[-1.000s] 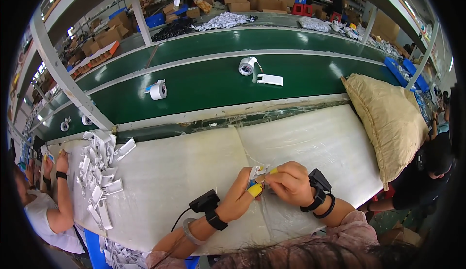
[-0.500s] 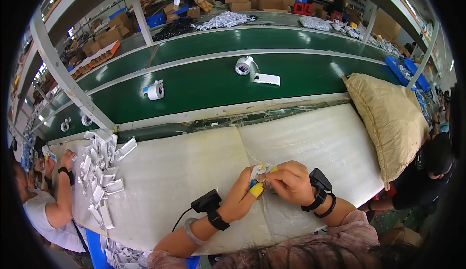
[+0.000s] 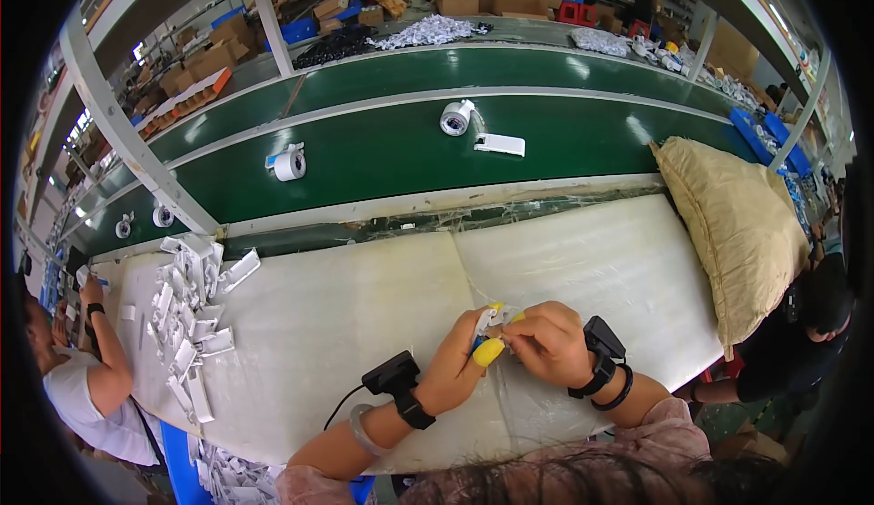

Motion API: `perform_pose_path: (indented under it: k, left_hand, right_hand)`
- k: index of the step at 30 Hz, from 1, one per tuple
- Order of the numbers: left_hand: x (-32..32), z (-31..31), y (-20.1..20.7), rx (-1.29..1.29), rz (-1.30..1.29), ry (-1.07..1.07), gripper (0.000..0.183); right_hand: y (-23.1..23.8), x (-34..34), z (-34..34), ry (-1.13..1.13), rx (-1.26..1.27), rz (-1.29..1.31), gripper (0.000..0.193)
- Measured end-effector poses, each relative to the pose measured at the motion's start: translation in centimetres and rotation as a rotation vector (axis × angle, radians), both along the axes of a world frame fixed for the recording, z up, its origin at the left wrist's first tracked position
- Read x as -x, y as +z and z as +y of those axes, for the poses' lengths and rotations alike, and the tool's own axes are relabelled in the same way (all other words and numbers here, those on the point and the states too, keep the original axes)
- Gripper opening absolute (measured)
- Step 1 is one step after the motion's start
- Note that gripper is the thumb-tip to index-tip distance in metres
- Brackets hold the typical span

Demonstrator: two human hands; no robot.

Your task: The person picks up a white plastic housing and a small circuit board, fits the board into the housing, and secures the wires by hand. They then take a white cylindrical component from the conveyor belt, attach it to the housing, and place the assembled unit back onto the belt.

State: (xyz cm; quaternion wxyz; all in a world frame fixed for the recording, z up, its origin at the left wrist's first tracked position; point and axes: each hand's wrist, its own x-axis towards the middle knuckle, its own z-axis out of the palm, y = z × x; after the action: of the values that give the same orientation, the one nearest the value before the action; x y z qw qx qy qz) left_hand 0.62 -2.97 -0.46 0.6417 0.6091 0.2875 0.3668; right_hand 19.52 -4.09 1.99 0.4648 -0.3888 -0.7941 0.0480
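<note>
My left hand [image 3: 452, 367] is closed around a small white plastic part [image 3: 491, 321], with a bit of blue showing by the thumb. Yellow covers sit on the fingertips and thumb. Against that part, my right hand [image 3: 550, 343] has its thumb and fingers pinched together, also with yellow at a fingertip. What the pinch holds is too small to make out. Both hands are just above the padded white table cover [image 3: 364, 323], and each wrist wears a black strapped device.
White plastic housings [image 3: 188, 314] lie heaped at left. Beyond the table edge, a green conveyor [image 3: 382, 154] carries white round fixtures [image 3: 289, 164] and a flat white piece [image 3: 500, 144]. A tan sack [image 3: 733, 232] stands right. Co-workers sit at both sides; a blue bin [image 3: 182, 469] is below left.
My hands stay together at the white part, with the left thumb shifted slightly. The co-worker at left has moved a hand away from the table, leaving a small white piece there.
</note>
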Motion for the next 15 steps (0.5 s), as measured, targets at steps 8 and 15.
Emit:
perform_pose_path:
  k: [8, 15]
  left_hand:
    - [-0.12, -0.21, -0.15, -0.065, 0.057, 0.041, 0.035]
    - [-0.5, 0.22, -0.32, -0.116, 0.075, 0.104, 0.026]
  right_hand:
    - [0.06, 0.11, -0.08, 0.007, -0.005, 0.01, 0.023]
    - [0.4, 0.2, 0.22, 0.001, 0.025, 0.009, 0.023]
